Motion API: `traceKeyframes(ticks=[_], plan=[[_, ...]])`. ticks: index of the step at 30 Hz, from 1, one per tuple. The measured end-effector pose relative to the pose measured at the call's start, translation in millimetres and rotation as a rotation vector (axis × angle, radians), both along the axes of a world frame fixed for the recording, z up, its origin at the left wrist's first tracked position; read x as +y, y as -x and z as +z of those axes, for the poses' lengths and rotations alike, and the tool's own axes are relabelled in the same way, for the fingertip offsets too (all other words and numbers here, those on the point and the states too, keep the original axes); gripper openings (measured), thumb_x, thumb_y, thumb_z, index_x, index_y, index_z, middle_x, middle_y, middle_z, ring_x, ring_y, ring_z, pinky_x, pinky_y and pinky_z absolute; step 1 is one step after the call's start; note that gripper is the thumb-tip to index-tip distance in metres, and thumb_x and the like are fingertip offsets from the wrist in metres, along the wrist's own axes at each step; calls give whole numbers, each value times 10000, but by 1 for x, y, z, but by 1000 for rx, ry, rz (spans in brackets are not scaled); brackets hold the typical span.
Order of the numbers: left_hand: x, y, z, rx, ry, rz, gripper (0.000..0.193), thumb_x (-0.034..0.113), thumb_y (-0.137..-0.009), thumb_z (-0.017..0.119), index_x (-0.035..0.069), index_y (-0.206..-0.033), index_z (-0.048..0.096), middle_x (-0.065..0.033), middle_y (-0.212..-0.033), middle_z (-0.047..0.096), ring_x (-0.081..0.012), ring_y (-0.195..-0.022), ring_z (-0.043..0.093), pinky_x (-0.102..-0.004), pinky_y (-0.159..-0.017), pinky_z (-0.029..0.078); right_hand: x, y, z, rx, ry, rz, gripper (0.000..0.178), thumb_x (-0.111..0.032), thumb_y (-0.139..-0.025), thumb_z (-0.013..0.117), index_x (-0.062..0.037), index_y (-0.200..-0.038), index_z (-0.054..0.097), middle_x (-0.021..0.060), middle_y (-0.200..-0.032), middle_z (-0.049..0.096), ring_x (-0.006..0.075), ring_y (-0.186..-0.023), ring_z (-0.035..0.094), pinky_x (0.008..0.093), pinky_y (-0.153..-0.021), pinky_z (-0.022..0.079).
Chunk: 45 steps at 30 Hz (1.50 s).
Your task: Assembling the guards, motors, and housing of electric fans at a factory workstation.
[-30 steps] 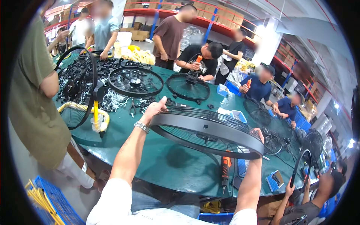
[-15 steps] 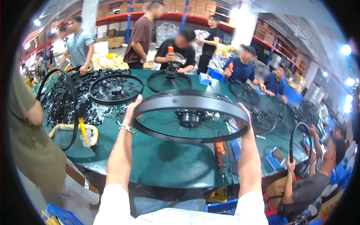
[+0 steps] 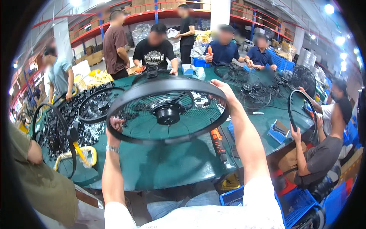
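Observation:
Above the green table, I hold a black round fan guard (image 3: 167, 115) with a broad outer rim and a motor hub at its centre. My left hand (image 3: 116, 126) grips its left edge, with fingers partly visible through the wires. My right hand (image 3: 224, 91) is closed round the rim at the far right. The guard is tilted, its right side higher, and touches nothing on the table that I can see. Below its right part lies an orange and black power screwdriver (image 3: 218, 145) with a cable.
Another fan guard (image 3: 100, 106) lies left beside heaped black parts (image 3: 63, 124). A co-worker at left has an upright ring (image 3: 71, 133) near a yellow hose (image 3: 63, 157); one at right holds another ring (image 3: 291, 114). A blue box (image 3: 278, 131) stands right. Other people work across the table (image 3: 167, 171).
The view has turned rightward. The fan guard in my hands has tilted, its right side rising, and more of its inside shows. A co-worker opposite has lowered an orange tool.

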<state>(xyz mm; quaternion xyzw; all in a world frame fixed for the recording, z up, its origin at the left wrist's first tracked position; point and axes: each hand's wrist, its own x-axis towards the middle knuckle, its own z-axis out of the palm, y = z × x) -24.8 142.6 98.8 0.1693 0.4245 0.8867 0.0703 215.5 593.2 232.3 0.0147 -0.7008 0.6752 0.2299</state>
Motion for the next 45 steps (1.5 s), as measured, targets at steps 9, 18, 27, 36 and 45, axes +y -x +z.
traceKeyframes(ticks=[9, 18, 27, 36, 45], plan=[[-60, -118, -28, -242, -38, -55, 934, 786, -883, 396, -74, -1188, 593, 109, -587, 349, -4, -433, 279, -169, -387, 239, -26, 48, 1, -543, 133, 328, 287, -368, -871, 752, -98, -834, 660, 28, -752, 614, 134, -559, 531, 288, -552, 439], [-93, -124, -45, 179, 461, 226, 723, 612, -911, 560, -69, -1139, 646, 46, -774, 542, -20, -620, 414, -202, -523, 305, -25, 122, -4, -685, 16, 331, 550, -578, -933, 566, -40, -1021, 639, 97, -908, 693, 230, -797, 681, 424, -676, 557], [-88, -140, -57, -144, 536, 234, 379, 311, -936, 612, -58, -945, 696, -21, -802, 620, -103, -730, 538, -257, -689, 424, -58, 101, -64, -515, -622, -79, 847, -721, -902, 451, 22, -1282, 596, 210, -1300, 602, 342, -1244, 538, 397, -1043, 414], [-79, -172, -19, -120, 816, 251, 470, 424, -947, 599, -36, -956, 694, 32, -715, 545, -45, -600, 443, -218, -557, 357, -83, -72, -126, -163, -709, -391, 469, -274, -932, 630, 37, -1278, 565, 225, -1210, 627, 336, -1119, 622, 381, -950, 491], [-82, -186, -37, -444, 667, 199, 543, 538, -964, 507, 22, -955, 678, 68, -593, 514, 1, -401, 296, -186, -373, 187, -168, -153, -196, -387, 359, -270, 724, -353, -1000, 558, 14, -1526, 222, 221, -1405, 466, 260, -1152, 580, 341, -859, 550]])
